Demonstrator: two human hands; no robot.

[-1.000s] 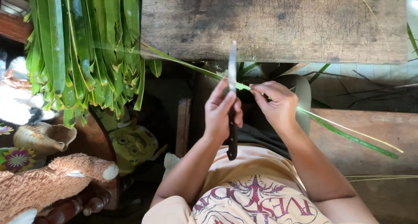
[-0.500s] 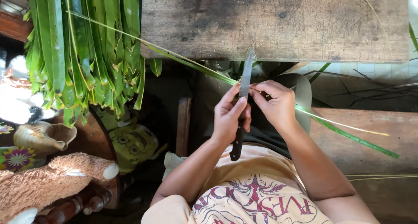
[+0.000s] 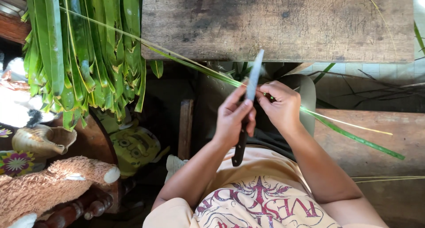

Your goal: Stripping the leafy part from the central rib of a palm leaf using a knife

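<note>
Green leaf bundle (image 3: 84, 55) beside wooden bench (image 3: 279, 24), seashell (image 3: 42, 140), plush toy (image 3: 48, 188)

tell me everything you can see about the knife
The knife has a long, narrow, pale grey blade, metal by its look, and a slim dark handle. It stands nearly upright in the picture, tilted slightly, blade tip toward the wooden bench and handle end toward the person's shirt. The left hand grips it where blade meets handle, thumb along the blade. The blade crosses the long green leaf strip, which the right hand pinches beside it.
</note>
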